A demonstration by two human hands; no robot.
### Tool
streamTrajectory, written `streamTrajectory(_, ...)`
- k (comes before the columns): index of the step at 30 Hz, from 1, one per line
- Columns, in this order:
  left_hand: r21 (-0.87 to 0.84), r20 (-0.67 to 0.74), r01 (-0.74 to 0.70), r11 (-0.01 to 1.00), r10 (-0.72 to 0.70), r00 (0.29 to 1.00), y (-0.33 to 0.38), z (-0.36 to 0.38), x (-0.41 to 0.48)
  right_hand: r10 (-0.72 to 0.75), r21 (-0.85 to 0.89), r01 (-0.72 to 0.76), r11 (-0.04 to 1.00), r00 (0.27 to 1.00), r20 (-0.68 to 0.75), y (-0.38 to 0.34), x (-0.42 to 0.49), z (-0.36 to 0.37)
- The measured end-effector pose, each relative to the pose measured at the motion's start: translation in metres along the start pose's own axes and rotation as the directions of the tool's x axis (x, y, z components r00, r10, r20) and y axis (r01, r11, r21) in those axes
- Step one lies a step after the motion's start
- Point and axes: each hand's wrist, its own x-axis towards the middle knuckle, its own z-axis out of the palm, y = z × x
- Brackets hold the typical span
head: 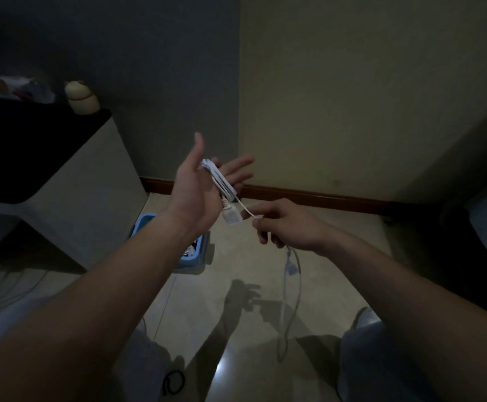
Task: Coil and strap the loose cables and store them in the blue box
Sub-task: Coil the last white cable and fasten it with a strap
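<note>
A white cable (220, 178) is wound in several turns round the palm of my left hand (198, 190), whose fingers and thumb are stretched out straight. A white plug (232, 217) hangs at the heel of that hand. My right hand (285, 224) pinches the cable's free run a little to the right of the plug. From this hand the loose end (290, 285) hangs down toward the floor. The blue box (191, 261) stands on the floor below my left forearm, partly hidden by it, with some cables inside.
A white cabinet (71, 192) with a dark top stands at the left, a cream figurine (81, 97) on its corner. A black cable loop (174, 381) lies on the tiled floor near my legs. Walls with a brown skirting board close the corner ahead.
</note>
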Motion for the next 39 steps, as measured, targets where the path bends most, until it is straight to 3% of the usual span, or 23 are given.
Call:
streamTrajectory(8, 0.433, -0.080, -0.011, 0.901, 0.051, 0.995, -0.013, 0.010, 0.004, -0.068, -0.055, 0.069, 0.996, 0.998, 0.015, -0.010, -0.006, -0.002)
streamTrajectory(14, 0.739, 0.006, 0.001, 0.673, -0.008, 1.000, -0.039, 0.005, 0.002, -0.142, -0.083, 0.140, 0.987, 0.990, -0.014, -0.012, -0.011, -0.009)
streamTrajectory(20, 0.852, 0.094, -0.024, 0.523, -0.108, 0.990, -0.052, 0.002, 0.005, -0.196, -0.169, 0.175, 0.970, 0.973, -0.121, -0.010, -0.009, -0.017)
streamTrajectory(22, 0.918, 0.100, -0.051, 0.394, -0.105, 0.989, -0.050, 0.001, 0.007, -0.207, -0.247, 0.170, 0.954, 0.970, -0.132, -0.008, -0.007, -0.020)
streamTrajectory(26, 0.977, 0.199, -0.207, -0.050, -0.126, 0.972, -0.037, -0.004, 0.005, -0.181, -0.376, 0.136, 0.916, 0.980, -0.087, -0.003, -0.005, -0.028)
streamTrajectory(29, 0.925, 0.141, -0.193, -0.328, -0.177, 0.974, -0.026, -0.015, 0.004, -0.088, -0.408, 0.032, 0.912, 0.989, -0.119, 0.008, -0.003, -0.043)
streamTrajectory(31, 0.944, 0.098, -0.145, -0.295, -0.170, 0.981, -0.019, -0.019, 0.004, -0.047, -0.384, -0.010, 0.923, 0.989, -0.138, 0.017, -0.001, -0.052)
streamTrajectory(35, 0.998, 0.054, -0.049, 0.040, -0.147, 0.988, -0.009, -0.021, 0.004, 0.008, -0.372, -0.056, 0.927, 0.992, -0.129, 0.033, 0.002, -0.063)
streamTrajectory(39, 0.933, -0.032, 0.079, 0.352, -0.139, 0.990, -0.005, -0.022, 0.001, 0.020, -0.342, -0.055, 0.938, 0.994, -0.105, 0.041, 0.003, -0.063)
